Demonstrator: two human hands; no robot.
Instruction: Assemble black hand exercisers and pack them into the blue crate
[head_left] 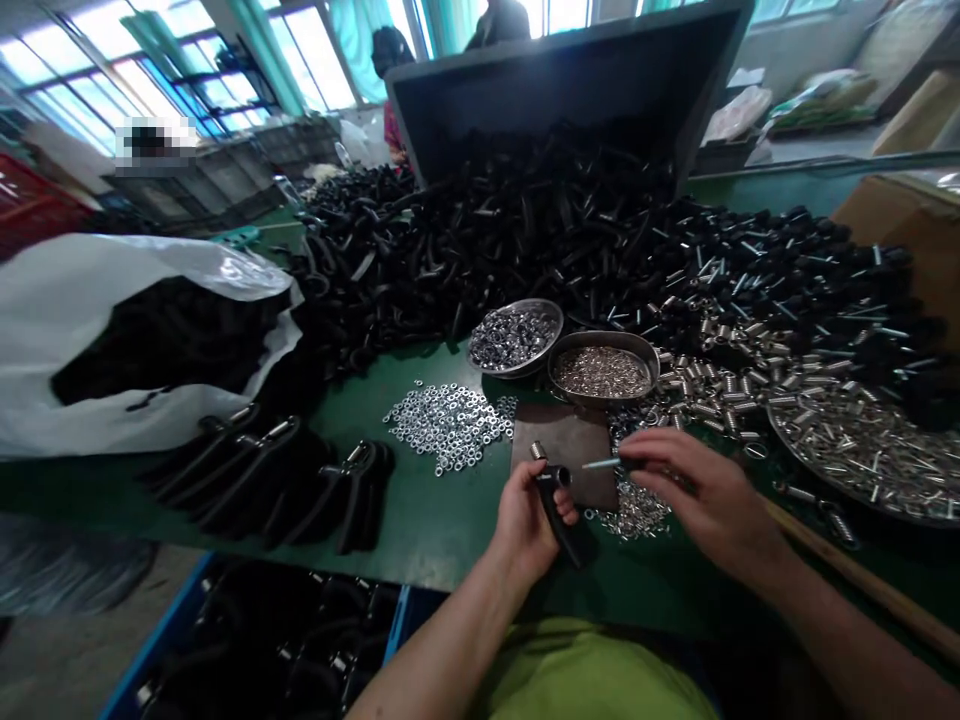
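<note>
Above the counter [420, 530], by the metal plate [562, 432]: left hand [525, 510] and right hand [709, 490], well apart.
Black handle [562, 525]: in the left hand, fingers wrapped around it, tilted; a slackened grip could let it twist under a push.
Spring [537, 451]: at the handle's upper end, against the thumb; I cannot tell whether it is seated, so an uneven press could make it pop out.
Bolt [600, 464]: pinched by the right fingers at its dark end, tip toward the handle's round opening [564, 477] but apart from it; a slanted approach could scrape the rim, a loose pinch drop it.
Small loose parts [636, 512]: just below the right fingers; a dropped bolt could get lost among them.
Nuts [446, 428]: piled left of the plate; a careless left sweep could scatter them.
</note>
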